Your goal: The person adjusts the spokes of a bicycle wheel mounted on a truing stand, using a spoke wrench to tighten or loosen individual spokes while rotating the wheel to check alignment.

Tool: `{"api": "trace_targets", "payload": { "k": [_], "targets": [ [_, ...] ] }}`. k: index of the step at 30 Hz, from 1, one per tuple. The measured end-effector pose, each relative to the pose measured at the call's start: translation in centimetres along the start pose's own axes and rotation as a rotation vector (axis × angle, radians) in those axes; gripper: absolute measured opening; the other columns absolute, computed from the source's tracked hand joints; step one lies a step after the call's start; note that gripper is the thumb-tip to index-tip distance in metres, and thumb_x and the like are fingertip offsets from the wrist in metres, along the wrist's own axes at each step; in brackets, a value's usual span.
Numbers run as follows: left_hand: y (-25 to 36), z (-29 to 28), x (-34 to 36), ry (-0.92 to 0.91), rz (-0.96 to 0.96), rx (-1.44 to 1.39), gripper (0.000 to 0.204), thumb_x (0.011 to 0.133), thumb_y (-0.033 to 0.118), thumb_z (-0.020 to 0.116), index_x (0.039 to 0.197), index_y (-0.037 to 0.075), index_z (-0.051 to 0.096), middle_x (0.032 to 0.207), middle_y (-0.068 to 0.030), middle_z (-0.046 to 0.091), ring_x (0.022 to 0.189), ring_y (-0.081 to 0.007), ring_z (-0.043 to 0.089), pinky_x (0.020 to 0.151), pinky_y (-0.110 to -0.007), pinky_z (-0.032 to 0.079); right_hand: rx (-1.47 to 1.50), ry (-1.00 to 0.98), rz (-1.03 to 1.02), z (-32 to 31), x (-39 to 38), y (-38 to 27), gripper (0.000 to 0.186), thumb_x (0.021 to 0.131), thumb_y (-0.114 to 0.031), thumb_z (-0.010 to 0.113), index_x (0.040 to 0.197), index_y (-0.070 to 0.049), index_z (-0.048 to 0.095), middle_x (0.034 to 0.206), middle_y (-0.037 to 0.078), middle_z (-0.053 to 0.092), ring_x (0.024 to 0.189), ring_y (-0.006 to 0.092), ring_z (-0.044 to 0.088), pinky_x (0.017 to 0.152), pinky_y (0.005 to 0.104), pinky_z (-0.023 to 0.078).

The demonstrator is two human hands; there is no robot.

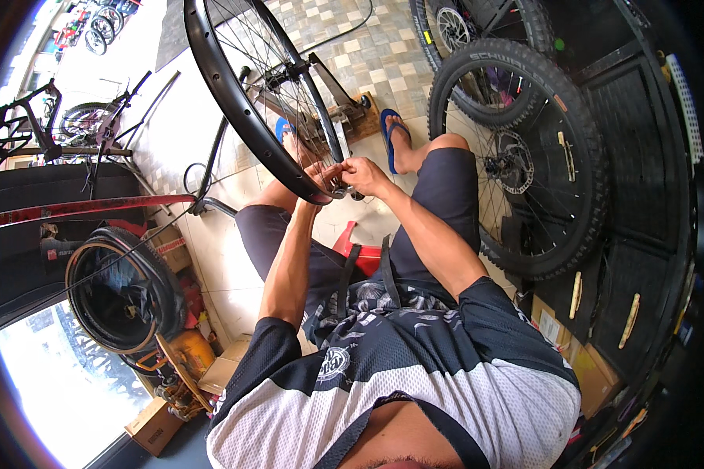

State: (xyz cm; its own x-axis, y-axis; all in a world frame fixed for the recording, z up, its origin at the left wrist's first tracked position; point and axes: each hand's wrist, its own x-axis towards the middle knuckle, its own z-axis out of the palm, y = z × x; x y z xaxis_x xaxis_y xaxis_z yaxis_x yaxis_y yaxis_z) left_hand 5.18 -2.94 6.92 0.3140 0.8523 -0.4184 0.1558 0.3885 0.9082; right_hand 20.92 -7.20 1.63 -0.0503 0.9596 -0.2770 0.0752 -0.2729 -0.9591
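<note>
A bare black bicycle wheel with no tyre stands upright before me, its rim [238,129] nearest and its hub [278,76] held in a metal truing stand [332,87]. Both hands meet at the low, near part of that rim. My left hand [323,173] is closed at the rim, its fingers among the spokes and partly hidden by the rim. Against it, on the right side, my right hand [365,177] is closed in a pinch. Whatever small thing lies between the fingers is too small and covered to name.
Wheels with knobbly tyres [575,125] lean against black cabinets on the right. Bike frames [51,129], a red bar [86,211] and a hanging tyre [168,273] are on the left. Cardboard boxes [155,424] sit lower left. Something red [371,258] shows between my legs.
</note>
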Motion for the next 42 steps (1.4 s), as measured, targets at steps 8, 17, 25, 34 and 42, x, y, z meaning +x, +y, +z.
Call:
{"api": "trace_targets", "payload": {
  "k": [8,17,25,34,42],
  "targets": [
    [0.5,-1.0,0.1,0.051,-0.118,0.056,0.036,0.092,0.04,0.074,0.081,0.006,0.07,0.071,-0.0001,0.066,0.057,-0.008,0.056,0.053,-0.023,0.042,-0.081,0.038,0.039,-0.9,-1.4,-2.2,0.029,0.083,-0.027,0.069,0.095,0.0,0.071,0.081,0.012,0.074,0.072,0.0197,0.069,0.069,0.0338,0.053],
    [-0.1,-2.4,0.2,-0.189,-0.16,-0.06,0.032,0.096,0.036,0.07,0.08,0.009,0.064,0.07,0.0022,0.059,0.055,-0.0078,0.051,0.049,-0.024,0.039,-0.115,0.002,-0.061,-1.0,-2.8,-5.3,0.026,0.086,-0.025,0.071,0.097,-0.002,0.069,0.086,0.011,0.074,0.077,0.0193,0.07,0.072,0.0335,0.053],
    [1.2,-0.5,-0.3,-0.082,-0.209,-0.115,0.031,0.092,0.027,0.077,0.072,0.013,0.057,0.064,0.0037,0.055,0.052,-0.0061,0.047,0.045,-0.024,0.033,-0.012,-0.048,-0.039,-0.8,-1.6,-3.1,0.026,0.084,-0.021,0.066,0.099,0.001,0.067,0.082,0.011,0.074,0.071,0.0182,0.067,0.067,0.0338,0.052],
    [1.9,0.6,-1.1,-0.032,-0.054,-0.164,0.035,0.088,0.024,0.081,0.068,0.014,0.053,0.06,0.0029,0.053,0.049,-0.0072,0.046,0.042,-0.025,0.031,0.168,-0.107,-0.043,-0.5,-0.9,-1.3,0.024,0.085,-0.015,0.064,0.099,0.004,0.066,0.078,0.005,0.07,0.07,0.0098,0.063,0.063,0.0283,0.049],
    [-1.3,-2.7,1.0,0.152,-0.133,-0.247,0.032,0.096,0.044,0.066,0.095,0.012,0.064,0.077,0.0048,0.057,0.062,-0.0058,0.049,0.05,-0.021,0.036,0.368,-0.059,-0.013,-1.4,-1.2,-2.8,0.023,0.095,-0.017,0.068,0.107,0.003,0.065,0.092,0.007,0.072,0.083,0.0111,0.067,0.075,0.0256,0.052]
  ]
}}
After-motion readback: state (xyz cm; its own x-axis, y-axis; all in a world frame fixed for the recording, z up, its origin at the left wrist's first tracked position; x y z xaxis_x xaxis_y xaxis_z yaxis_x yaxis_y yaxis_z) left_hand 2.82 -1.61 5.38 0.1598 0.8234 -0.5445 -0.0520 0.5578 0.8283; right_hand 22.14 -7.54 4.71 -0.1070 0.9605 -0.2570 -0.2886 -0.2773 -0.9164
